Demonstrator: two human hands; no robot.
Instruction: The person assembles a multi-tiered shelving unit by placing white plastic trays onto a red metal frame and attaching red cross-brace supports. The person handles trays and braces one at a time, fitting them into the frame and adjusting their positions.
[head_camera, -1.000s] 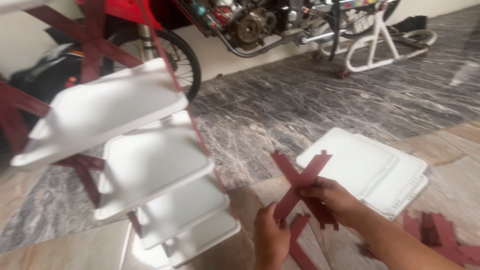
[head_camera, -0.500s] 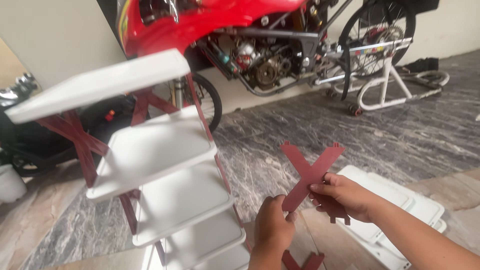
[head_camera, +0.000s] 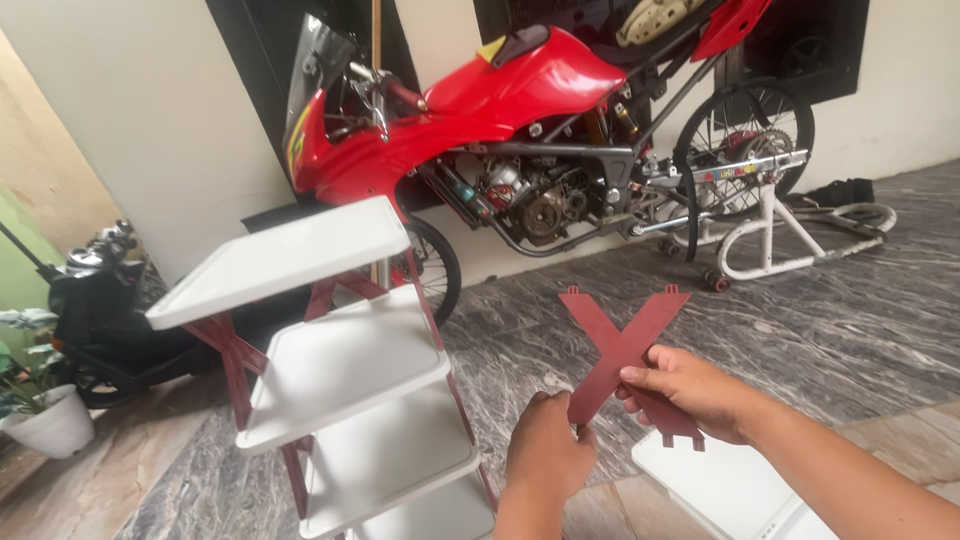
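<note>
Both of my hands hold one dark red X-shaped plastic brace (head_camera: 622, 345) upright in front of me. My left hand (head_camera: 545, 458) pinches its lower left leg. My right hand (head_camera: 688, 392) grips its lower right leg, thumb across the middle. To the left stands a shelf rack (head_camera: 340, 370) of white trays joined by matching red cross braces; its top tray (head_camera: 282, 258) is tilted. A loose white tray (head_camera: 720, 490) lies on the floor under my right forearm.
A red motorcycle (head_camera: 520, 130) on a white stand (head_camera: 770, 235) is parked against the wall behind. A dark scooter (head_camera: 110, 310) and a white plant pot (head_camera: 50, 425) are at the far left. The floor is grey marble with tan tiles.
The view has tilted up from the floor to the motorcycle and wall. My hands raised the X brace and kept hold of it. The stacked trays and spare braces dropped out of sight.
</note>
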